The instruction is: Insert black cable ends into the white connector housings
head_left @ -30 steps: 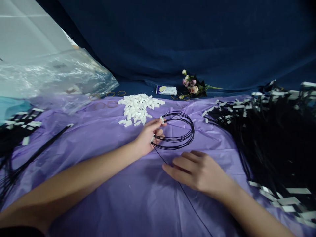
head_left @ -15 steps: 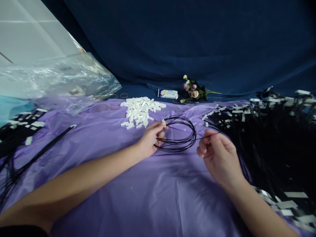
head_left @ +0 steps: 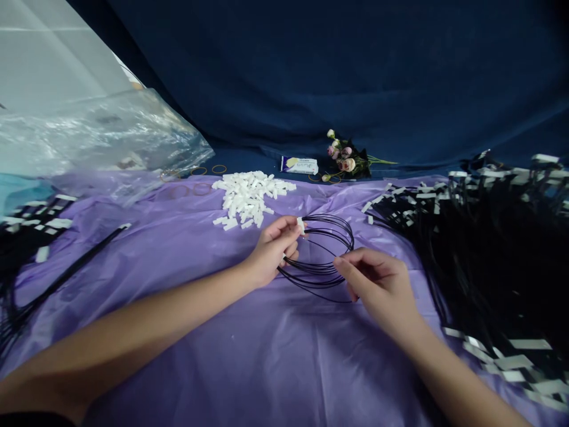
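Note:
My left hand (head_left: pixel 269 255) is closed around a looped bundle of thin black wires (head_left: pixel 311 266) above the purple sheet. A white connector (head_left: pixel 301 225) shows at the thumb and fingertips, with wires running from it; a second white end is partly hidden by the lower fingers. The loop bows out to the right. At its right side my right hand (head_left: pixel 377 276) pinches a single black wire (head_left: pixel 323 247) between thumb and forefinger, its other fingers curled. Just beyond my left hand lies a pile of small white connectors (head_left: pixel 249 198).
Many black wires with white ends (head_left: pixel 484 255) heap up on the right, and a smaller heap (head_left: pixel 66 267) lies left. Artificial flowers (head_left: pixel 344 160), a small labelled packet (head_left: pixel 299 165) and rubber bands (head_left: pixel 198 171) are at the back. Clear plastic (head_left: pixel 133 127) covers the back left. The purple sheet (head_left: pixel 249 350) has creases.
My right hand has moved left and slightly down, from beside the loop to its right edge, bringing the pinched wire along. One strand now sags below the loop. My left hand keeps its grip.

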### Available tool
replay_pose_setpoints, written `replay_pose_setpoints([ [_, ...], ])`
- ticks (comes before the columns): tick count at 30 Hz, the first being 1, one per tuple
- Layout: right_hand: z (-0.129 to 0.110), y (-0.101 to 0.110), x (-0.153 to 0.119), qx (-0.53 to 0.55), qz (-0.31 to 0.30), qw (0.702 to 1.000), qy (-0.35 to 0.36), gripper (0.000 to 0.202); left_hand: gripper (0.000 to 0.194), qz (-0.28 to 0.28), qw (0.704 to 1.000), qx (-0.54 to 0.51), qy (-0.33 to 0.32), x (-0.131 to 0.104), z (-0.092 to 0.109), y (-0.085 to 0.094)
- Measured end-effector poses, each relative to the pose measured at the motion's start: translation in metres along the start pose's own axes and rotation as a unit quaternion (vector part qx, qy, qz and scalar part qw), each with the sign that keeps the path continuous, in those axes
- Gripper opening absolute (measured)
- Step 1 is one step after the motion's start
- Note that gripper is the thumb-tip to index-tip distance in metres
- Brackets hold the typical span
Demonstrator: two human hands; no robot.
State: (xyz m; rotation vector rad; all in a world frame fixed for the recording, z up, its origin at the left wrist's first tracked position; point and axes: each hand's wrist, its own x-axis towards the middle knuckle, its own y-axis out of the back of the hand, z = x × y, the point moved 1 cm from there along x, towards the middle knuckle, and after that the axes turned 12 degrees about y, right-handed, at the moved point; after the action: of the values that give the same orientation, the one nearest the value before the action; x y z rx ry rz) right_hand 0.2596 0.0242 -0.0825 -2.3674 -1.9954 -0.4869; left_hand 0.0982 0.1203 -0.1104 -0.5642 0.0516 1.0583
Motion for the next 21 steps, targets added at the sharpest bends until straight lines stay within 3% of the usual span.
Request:
replay_pose_setpoints([
  [11, 0.0001, 0.0012, 0.0051, -0.039, 0.014, 0.999, -0.030, 0.025, 0.015, -0.027, 1.000, 0.010, -0.009, -0.0015, -0.0017, 0.0008],
  [21, 0.0040, 0.0025, 0.0053, -0.077, -0.004, 0.997, -0.002, 0.025, 0.017, -0.030, 0.999, 0.031, -0.002, -0.0028, -0.0011, -0.0003],
])
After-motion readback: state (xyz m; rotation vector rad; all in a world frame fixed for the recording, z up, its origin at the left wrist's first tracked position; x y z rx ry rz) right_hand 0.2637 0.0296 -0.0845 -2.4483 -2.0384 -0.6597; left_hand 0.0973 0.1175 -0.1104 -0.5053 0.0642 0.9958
